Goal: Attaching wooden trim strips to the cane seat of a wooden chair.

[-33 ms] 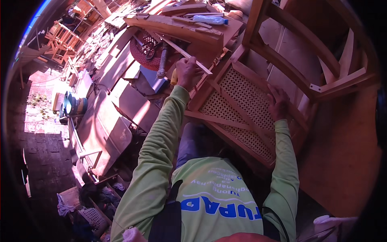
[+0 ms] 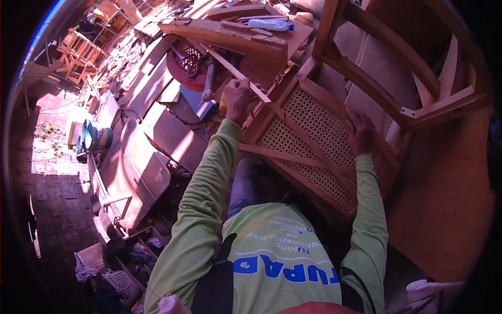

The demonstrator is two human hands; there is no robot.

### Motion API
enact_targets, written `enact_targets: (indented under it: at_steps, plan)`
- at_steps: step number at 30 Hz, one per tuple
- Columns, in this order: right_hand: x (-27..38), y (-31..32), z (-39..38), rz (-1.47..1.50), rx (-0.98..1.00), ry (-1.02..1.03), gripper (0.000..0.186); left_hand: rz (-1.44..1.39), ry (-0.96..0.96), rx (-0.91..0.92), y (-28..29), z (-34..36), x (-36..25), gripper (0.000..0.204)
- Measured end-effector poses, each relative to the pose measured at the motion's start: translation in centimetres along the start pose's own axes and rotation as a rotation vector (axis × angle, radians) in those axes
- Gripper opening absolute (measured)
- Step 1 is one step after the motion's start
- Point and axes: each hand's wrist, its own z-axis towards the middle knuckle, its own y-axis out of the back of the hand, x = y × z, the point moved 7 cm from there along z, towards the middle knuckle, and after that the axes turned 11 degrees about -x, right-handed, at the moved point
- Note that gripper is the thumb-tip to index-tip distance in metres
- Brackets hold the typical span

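A wooden frame with a woven cane panel (image 2: 287,133) and crossed slats lies before me. My left hand (image 2: 238,94) is closed on a thin pale wooden strip (image 2: 230,65), whose near end reaches the panel's upper left corner. My right hand (image 2: 360,131) lies on the panel's right rail with fingers stretched out. Just beyond my left hand are a yellow object (image 2: 223,102), partly hidden, and a tool with a wrapped handle (image 2: 208,83) near a red perforated round piece (image 2: 178,70).
An unfinished chair frame (image 2: 392,68) stands at upper right beside a brown board (image 2: 439,204). Stacked planks (image 2: 225,31) with a blue plastic bottle (image 2: 269,24), sheets (image 2: 136,183), teal containers (image 2: 97,136) and crates of cloth (image 2: 120,282) crowd the left and back.
My left hand and the wooden strip have moved slightly down and left. My right hand stays on the rail.
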Motion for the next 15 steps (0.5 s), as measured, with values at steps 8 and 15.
enact_targets:
  at_steps: [8,15]
  plan:
    - [5.3,3.0,1.2,-0.093,-0.308,0.182,0.051,0.203,-0.342,-0.144,9.7,-13.6,3.5,0.014]
    - [15.9,-1.1,-0.3,0.29,0.058,-0.012,0.052,0.619,-0.613,-0.056,14.0,-23.0,5.7,0.03]
